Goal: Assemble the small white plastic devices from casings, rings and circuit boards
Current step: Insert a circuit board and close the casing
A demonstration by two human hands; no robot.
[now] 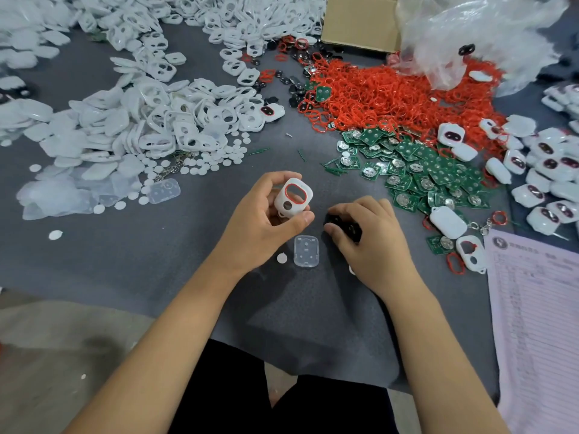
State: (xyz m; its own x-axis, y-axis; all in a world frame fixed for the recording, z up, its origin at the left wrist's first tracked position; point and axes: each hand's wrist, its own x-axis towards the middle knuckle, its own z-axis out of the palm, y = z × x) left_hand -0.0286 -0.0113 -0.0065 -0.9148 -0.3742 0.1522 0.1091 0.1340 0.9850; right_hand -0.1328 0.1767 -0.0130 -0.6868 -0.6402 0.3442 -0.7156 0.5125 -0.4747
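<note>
Two hands are over the grey surface (94, 261) in front of me. My left hand (263, 220) grips a white casing (293, 198) with a red ring (295, 193) seated round its larger opening, thumb and fingers (275, 180) curled round its edges. My right hand (372, 233) curls over a small black part (344, 227) resting on the surface. Between my wrists lie a clear plastic piece (306, 255) and a small white disc (282, 258). White casings are heaped (156, 120) at upper left, red rings (391, 92) at upper right, green circuit boards (416, 173) just below them, and assembled devices (548, 173) at far right. A printed sheet (539, 324) lies at lower right; its writing is too small to read.
</note>
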